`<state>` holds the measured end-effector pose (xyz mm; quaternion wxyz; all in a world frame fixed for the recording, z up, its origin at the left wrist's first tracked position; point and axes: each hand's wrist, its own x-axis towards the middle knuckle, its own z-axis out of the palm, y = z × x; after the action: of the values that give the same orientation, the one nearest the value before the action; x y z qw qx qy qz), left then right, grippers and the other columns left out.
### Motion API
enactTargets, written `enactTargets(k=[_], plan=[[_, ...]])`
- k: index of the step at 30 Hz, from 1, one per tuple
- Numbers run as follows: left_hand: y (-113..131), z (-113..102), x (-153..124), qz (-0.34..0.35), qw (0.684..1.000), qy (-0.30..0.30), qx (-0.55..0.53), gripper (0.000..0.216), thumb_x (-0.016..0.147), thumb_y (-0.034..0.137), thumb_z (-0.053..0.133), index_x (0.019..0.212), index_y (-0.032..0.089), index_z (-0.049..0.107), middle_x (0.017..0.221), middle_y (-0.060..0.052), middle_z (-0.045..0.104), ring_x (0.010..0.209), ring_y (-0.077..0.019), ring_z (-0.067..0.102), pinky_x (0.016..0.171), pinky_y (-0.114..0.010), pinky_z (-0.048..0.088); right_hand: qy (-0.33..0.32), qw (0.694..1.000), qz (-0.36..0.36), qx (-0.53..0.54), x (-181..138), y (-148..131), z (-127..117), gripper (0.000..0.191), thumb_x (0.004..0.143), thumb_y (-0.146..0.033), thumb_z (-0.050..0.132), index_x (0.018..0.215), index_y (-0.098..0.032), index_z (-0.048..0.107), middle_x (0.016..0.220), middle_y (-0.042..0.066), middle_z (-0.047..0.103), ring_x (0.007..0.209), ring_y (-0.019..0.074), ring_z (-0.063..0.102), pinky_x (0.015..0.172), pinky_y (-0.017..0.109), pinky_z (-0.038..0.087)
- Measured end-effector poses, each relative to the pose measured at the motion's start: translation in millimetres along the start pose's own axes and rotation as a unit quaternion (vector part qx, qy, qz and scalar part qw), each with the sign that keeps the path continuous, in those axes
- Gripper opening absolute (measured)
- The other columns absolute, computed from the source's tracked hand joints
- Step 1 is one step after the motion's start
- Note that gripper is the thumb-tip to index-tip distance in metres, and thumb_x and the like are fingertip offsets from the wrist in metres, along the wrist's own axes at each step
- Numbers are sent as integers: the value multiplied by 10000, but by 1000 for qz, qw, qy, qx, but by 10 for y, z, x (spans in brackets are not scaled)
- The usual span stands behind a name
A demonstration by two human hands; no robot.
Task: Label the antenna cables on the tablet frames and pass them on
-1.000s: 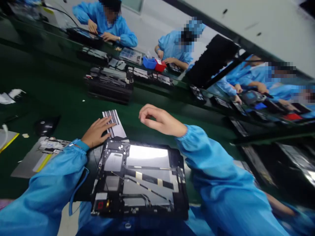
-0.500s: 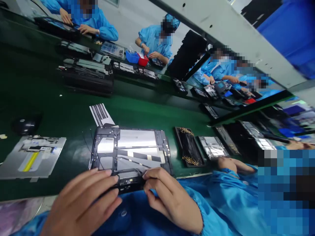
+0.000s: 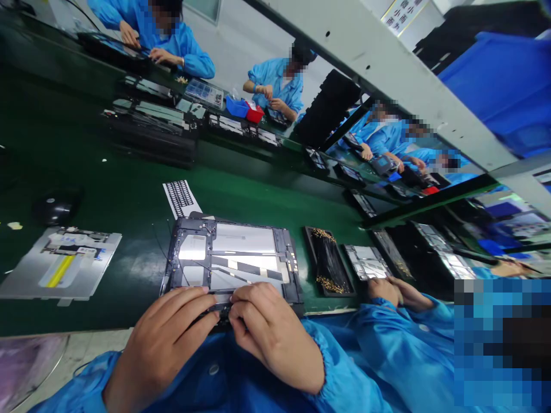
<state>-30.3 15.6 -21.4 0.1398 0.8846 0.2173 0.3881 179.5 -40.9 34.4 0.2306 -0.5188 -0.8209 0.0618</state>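
An opened tablet [image 3: 245,241] with silver battery plates and a black frame lies in front of me. My left hand [image 3: 167,332] grips its near edge, fingers on top and thumb lower at the front. Close beside it, my right hand [image 3: 267,327] is closed in a pinch at the same edge. A thin black cable [image 3: 230,276] crosses the tablet and runs to my right fingers, which seem to hold it; the fingertips are hidden. Loose cable ends [image 3: 161,244] stick out past the tablet's left side.
To the left lie a silver panel [image 3: 30,269] with a yellow strip and a black mouse [image 3: 55,206]. A sticker sheet [image 3: 181,198] touches the far edge. A tray [image 3: 309,252] of gold-tipped black cables stands right, near a co-worker's hands [image 3: 387,292]. Other people work across the bench.
My right hand has moved left along the tablet's near edge, closer to my left hand. Both hands stay at that edge. The camera view has shifted slightly.
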Motion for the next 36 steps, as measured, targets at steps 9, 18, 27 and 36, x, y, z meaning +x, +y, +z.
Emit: enactTargets(k=[9,18,27,36], plan=[[28,32,32,22,999,4,28,299,1034,146,411,1114,211,692,1215,-41,705,1227,-204,576,1127,-388,364,-9,1000,-5,-24,31,-26,18,84,954,-93,540,951,-145,606,954,84,679,835,206,601,743,358,520],[58,-33,151,34,999,-1,41,316,1050,179,388,1068,213,701,1131,-22,732,1122,-185,620,1043,-347,410,14,991,22,133,-96,115,-41,111,938,-108,611,1037,-158,607,1048,99,665,976,188,627,849,315,564],[99,102,89,-9,999,15,41,211,1001,145,505,1084,192,692,1101,-28,747,1090,-222,632,993,-398,422,52,992,34,114,-89,102,35,86,943,-111,607,1004,-165,634,991,93,691,927,196,655,791,331,584],[219,86,155,-55,996,55,47,262,1036,171,444,947,216,687,1040,19,759,1044,-154,639,995,-321,409,71,984,-160,-40,-183,217,41,351,1002,-338,557,1164,-57,688,1043,133,771,986,247,714,879,365,629]])
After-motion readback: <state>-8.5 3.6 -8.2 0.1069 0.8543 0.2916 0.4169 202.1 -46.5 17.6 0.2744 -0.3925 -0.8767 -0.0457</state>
